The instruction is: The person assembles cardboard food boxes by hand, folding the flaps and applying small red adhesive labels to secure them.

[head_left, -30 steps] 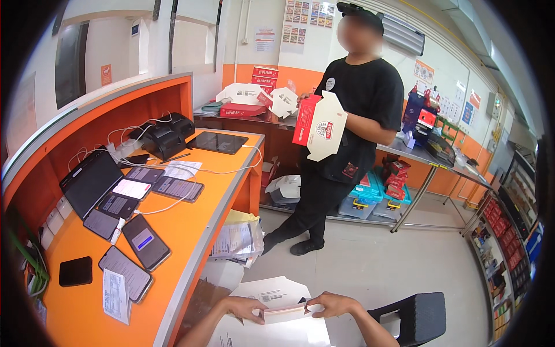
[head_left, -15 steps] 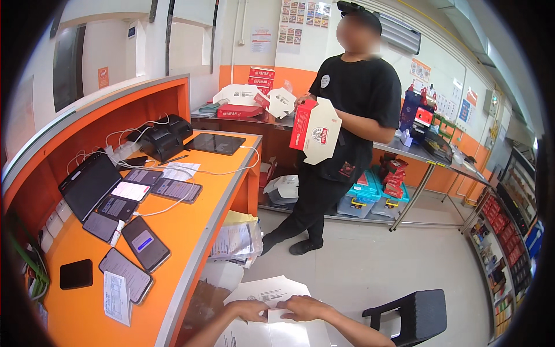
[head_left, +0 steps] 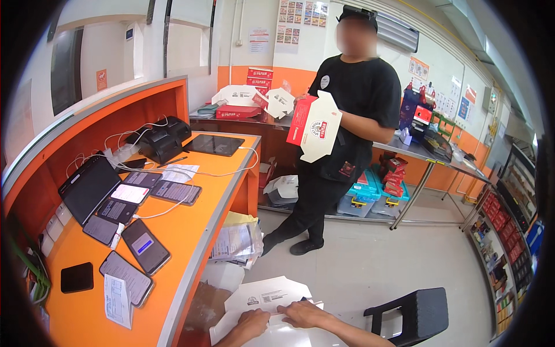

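At the lower edge, a white cardboard box (head_left: 272,288) with angled flaps and small dark print is partly folded. My left hand (head_left: 253,324) has its fingers curled over the box's fold. Just to its right, my right hand (head_left: 303,315) grips the same fold, its fingertips bent against the card. The lower part of the box runs out of the picture, and my fingertips are partly hidden. Across from me a person in black (head_left: 358,87) holds a red and white carton (head_left: 318,130), partly folded.
An orange counter (head_left: 202,173) on the left bears several phones (head_left: 145,246), a tablet (head_left: 217,144), cables and a paper slip (head_left: 118,301). A black stool (head_left: 419,315) stands at lower right. Behind the person runs a metal table (head_left: 419,151) with cartons; lidded bins (head_left: 355,202) sit beneath.
My left hand has shifted slightly down, and the box's flap in front of my hands has changed its tilt. The person opposite has turned their carton a little, showing more of its red side.
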The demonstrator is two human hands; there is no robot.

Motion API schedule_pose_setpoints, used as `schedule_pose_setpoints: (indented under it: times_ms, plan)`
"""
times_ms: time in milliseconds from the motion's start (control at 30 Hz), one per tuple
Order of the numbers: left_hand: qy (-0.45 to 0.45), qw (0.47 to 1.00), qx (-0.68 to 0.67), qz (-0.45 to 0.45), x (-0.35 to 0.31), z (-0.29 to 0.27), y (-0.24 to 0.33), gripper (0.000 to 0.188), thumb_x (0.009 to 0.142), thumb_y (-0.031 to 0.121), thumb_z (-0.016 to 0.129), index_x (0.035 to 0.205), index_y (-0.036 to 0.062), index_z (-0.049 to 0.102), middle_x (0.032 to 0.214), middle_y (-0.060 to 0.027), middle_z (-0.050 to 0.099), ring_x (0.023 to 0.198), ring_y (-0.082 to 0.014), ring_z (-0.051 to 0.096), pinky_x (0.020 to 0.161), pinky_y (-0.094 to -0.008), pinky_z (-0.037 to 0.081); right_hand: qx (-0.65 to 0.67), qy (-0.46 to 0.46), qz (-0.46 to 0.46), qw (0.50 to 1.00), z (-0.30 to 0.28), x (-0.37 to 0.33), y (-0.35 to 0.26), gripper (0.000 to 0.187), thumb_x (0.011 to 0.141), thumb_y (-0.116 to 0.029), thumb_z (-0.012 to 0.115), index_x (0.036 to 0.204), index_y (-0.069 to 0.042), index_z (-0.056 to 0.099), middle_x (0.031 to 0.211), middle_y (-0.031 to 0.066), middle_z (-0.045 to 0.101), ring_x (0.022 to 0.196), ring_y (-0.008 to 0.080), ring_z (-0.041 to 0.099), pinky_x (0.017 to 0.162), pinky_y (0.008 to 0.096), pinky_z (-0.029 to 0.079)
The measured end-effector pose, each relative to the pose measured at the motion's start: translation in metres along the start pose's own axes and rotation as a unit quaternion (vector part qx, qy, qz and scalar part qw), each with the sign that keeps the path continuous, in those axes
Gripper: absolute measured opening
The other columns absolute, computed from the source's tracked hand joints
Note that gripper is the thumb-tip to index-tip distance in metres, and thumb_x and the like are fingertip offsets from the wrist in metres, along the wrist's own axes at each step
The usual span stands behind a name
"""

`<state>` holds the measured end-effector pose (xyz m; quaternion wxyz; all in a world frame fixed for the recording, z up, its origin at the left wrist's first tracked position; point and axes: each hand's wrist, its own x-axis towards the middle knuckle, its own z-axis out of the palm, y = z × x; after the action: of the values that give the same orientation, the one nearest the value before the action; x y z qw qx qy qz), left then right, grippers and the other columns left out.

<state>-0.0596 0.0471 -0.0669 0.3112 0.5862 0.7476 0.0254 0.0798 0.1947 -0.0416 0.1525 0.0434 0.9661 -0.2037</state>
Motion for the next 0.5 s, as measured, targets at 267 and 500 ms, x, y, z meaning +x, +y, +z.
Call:
schedule_pose_setpoints:
  times_ms: [267,500]
  plan:
    - [-0.01,0.999,-0.032,0.023,-0.006,-0.002,-0.017,0.027,0.081,0.014,0.061,0.105,0.0011,0.062,0.099,-0.0246,0.063,0.099,-0.0387,0.062,0.084,-0.0464,0.05,-0.002,-0.005,-0.003,1.0,-0.013,-0.001,-0.017,0.036,0.089,-0.018,0.061,0.121,-0.004,0.054,0.085,0.0201,0.067,0.082,0.0375,0.066,0.073,0.0471,0.053]
    - [0.144,0.989,0.02,-0.027,-0.025,0.029,0.012,0.026,0.079,0.003,0.053,0.103,-0.0023,0.062,0.09,-0.0212,0.067,0.081,-0.0375,0.066,0.075,-0.0448,0.054,0.005,0.013,-0.004,1.0,-0.005,-0.003,-0.011,0.033,0.088,-0.017,0.061,0.118,-0.004,0.057,0.083,0.0203,0.067,0.081,0.0375,0.067,0.073,0.0472,0.052]
